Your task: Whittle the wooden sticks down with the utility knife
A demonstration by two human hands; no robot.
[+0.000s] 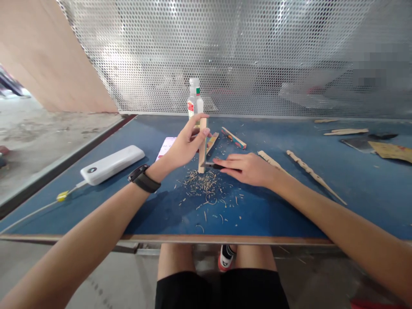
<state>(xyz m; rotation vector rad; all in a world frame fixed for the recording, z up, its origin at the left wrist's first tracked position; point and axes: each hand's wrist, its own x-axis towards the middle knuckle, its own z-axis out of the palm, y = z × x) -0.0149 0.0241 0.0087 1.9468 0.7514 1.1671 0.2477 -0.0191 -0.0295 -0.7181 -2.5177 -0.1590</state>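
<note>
Wood shavings [202, 183] lie near the square stick [202, 153] the left hand [185, 145] holds. The right hand [249, 168] grips what looks like a carving knife [216, 166] against it.

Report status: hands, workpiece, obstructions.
Left hand grips wooden stick. Right hand holds knife at stick's lower end. Wood shavings scattered around that end.

1. Fairly bright, diffuse light; glare spots on perforated metal panel [238, 56].
2. Floor [48, 133] blown out at far left; phone screen [165, 146] washed out.
3. Soft shadow on tabletop [264, 219] beside left forearm [93, 231].
4. Wide-angle stretch at edges; panel's upper right pixelated.
5. Hands [183, 148], shavings [202, 183] slightly soft.
</note>
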